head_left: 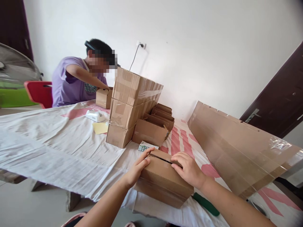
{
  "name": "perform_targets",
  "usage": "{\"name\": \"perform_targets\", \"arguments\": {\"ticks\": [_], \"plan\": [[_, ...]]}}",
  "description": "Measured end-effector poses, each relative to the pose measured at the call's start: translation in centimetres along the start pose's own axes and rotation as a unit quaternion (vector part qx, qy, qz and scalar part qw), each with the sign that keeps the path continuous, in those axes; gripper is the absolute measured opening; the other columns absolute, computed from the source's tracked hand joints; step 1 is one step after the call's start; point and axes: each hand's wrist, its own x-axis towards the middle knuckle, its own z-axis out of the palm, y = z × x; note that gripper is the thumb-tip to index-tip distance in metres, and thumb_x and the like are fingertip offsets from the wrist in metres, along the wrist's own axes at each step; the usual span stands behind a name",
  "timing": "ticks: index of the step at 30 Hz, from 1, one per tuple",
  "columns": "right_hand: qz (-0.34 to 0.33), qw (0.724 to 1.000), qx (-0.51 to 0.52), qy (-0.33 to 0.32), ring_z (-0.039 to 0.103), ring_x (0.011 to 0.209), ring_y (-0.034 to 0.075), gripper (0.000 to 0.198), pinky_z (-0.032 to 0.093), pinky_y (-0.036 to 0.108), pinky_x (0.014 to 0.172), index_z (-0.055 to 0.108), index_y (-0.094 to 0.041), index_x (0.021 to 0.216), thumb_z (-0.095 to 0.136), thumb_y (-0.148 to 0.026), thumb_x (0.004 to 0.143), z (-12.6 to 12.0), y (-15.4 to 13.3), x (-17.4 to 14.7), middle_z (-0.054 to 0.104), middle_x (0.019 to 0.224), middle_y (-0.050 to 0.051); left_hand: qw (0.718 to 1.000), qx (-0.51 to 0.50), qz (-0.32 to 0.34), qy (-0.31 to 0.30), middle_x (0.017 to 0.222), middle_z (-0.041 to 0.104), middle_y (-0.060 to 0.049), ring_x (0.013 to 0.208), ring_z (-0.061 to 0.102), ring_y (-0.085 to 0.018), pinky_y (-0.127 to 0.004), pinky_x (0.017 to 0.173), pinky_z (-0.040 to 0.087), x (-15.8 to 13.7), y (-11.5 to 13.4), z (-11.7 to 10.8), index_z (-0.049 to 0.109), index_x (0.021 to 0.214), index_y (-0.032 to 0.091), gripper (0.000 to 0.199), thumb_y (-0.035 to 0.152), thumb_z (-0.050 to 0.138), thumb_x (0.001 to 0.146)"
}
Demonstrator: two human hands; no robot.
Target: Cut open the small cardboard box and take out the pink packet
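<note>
A small cardboard box [163, 181] sits at the table's front edge, its two top flaps folded in with a narrow gap between them. My left hand [139, 165] grips the box's left end, thumb on the near flap and fingers reaching over the far side. On the right, my right hand [188, 168] has its fingers curled onto the flap edges near the gap, gripping there. Just beyond the box lies a small green-and-white carton [147, 146]. A dark green object [205, 204] sticks out under my right forearm; its kind is unclear.
Cardboard boxes [123, 115] stand stacked behind, with several open boxes [150, 130] beside them. A large cardboard panel [232, 145] leans at right. A white tape dispenser [95, 115] and yellow paper [99, 128] lie left. Across the table, a person [71, 82] handles another box [103, 98].
</note>
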Motion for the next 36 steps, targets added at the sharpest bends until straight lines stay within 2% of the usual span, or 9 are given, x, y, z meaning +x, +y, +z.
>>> {"name": "perform_targets", "arguments": {"ticks": [4,15,21,26,30,36], "plan": [[0.014,1.0,-0.022,-0.012,0.064,0.085,0.02,0.017,0.052,0.035,0.079,0.065,-0.02,0.087,0.05,-0.018,0.093,0.9,-0.2,0.8,0.071,0.09,0.005,1.0,0.007,-0.008,0.003,0.141,0.052,-0.004,0.126,0.048,-0.032,-0.046,0.11,0.03,-0.2,0.3,0.1,0.047,0.134,0.026,0.058,0.047,0.049,0.08],[0.041,0.998,-0.047,-0.017,0.062,0.076,0.019,0.017,0.048,0.031,0.069,0.054,-0.021,0.076,0.049,-0.011,0.089,1.3,-0.2,2.0,0.065,0.078,0.004,1.0,-0.009,0.0,-0.008,0.137,0.054,-0.005,0.123,0.05,-0.032,-0.045,0.106,0.034,0.5,-0.8,-0.2,0.045,0.134,0.027,0.057,0.046,0.049,0.081],[0.067,0.996,-0.06,0.007,0.063,0.071,0.019,0.015,0.046,0.03,0.066,0.051,-0.021,0.078,0.044,-0.013,0.09,1.5,0.3,1.9,0.066,0.077,0.004,1.0,0.001,0.009,-0.011,0.138,0.055,-0.004,0.124,0.05,-0.031,-0.044,0.106,0.036,0.4,-0.9,-0.3,0.045,0.135,0.026,0.058,0.047,0.049,0.081],[0.083,0.996,-0.007,0.044,0.063,0.067,0.017,0.014,0.047,0.028,0.063,0.051,-0.022,0.083,0.042,-0.016,0.092,1.2,0.1,1.5,0.066,0.075,0.002,1.0,0.008,0.005,-0.011,0.139,0.054,-0.003,0.126,0.049,-0.031,-0.044,0.109,0.033,0.2,-0.4,-0.2,0.045,0.135,0.027,0.058,0.048,0.049,0.081],[0.036,0.997,0.035,0.06,0.063,0.073,0.016,0.013,0.048,0.028,0.067,0.053,-0.022,0.087,0.043,-0.017,0.094,0.5,-0.9,0.6,0.066,0.081,0.003,1.0,0.012,0.005,-0.009,0.141,0.052,-0.004,0.128,0.047,-0.032,-0.045,0.111,0.03,0.1,-0.2,-0.2,0.045,0.136,0.026,0.059,0.047,0.049,0.081],[-0.103,0.993,0.022,0.05,0.057,0.071,0.015,0.014,0.045,0.028,0.067,0.052,-0.021,0.089,0.042,-0.012,0.094,-1.1,-3.8,-3.5,0.063,0.078,0.003,1.0,0.004,0.014,-0.015,0.148,0.047,-0.004,0.13,0.046,-0.034,-0.046,0.108,0.033,0.5,-1.1,-0.5,0.042,0.14,0.025,0.062,0.048,0.049,0.082]]}}
